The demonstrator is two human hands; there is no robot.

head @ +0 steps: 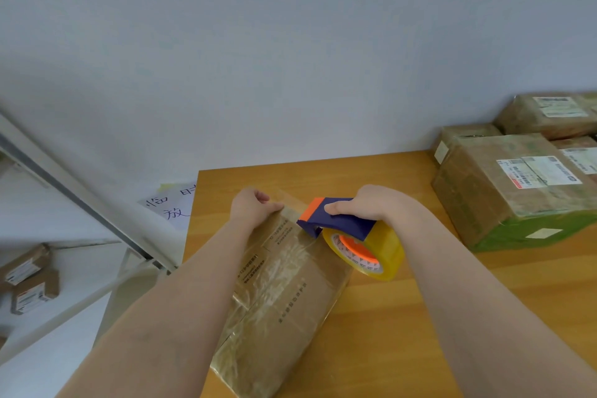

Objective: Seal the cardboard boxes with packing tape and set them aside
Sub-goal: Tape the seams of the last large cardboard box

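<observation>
On the wooden table [403, 326], left grip [252, 207] clasps the glossy cardboard box [286, 297], right grip [371, 203] grasps the blue plastic dispenser [340, 222]

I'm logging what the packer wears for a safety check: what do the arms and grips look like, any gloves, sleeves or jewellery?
The left forearm and right forearm are bare, with no sleeve in view. The left grip and right grip are bare hands: no gloves, watch, ring or bracelet visible.
</observation>
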